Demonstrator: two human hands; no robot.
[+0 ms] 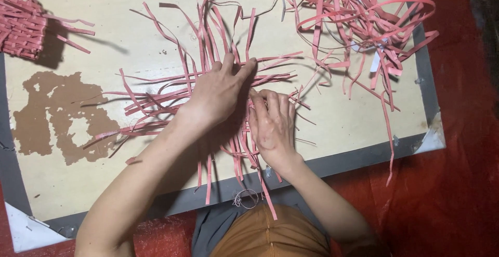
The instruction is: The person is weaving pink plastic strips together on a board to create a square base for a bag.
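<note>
A flat board [332, 127] is laid on a sheet-covered floor [457, 184], which is seen at 3 and 5 o'clock of it. At the board's centre a half-woven mat of strips [171, 98] is spread, its loose ends fanned out toward 9, 12 and 6 o'clock, some past the near edge. The left hand [218, 93] is pressed flat on the mat's middle; the right hand [271, 124] is set just beside it at 4 o'clock, fingertips on the weave. A loose heap of strips [358, 18] is piled at 1 o'clock, well apart. A finished woven piece [21, 25] is placed at 10 o'clock, at the board's edge.
</note>
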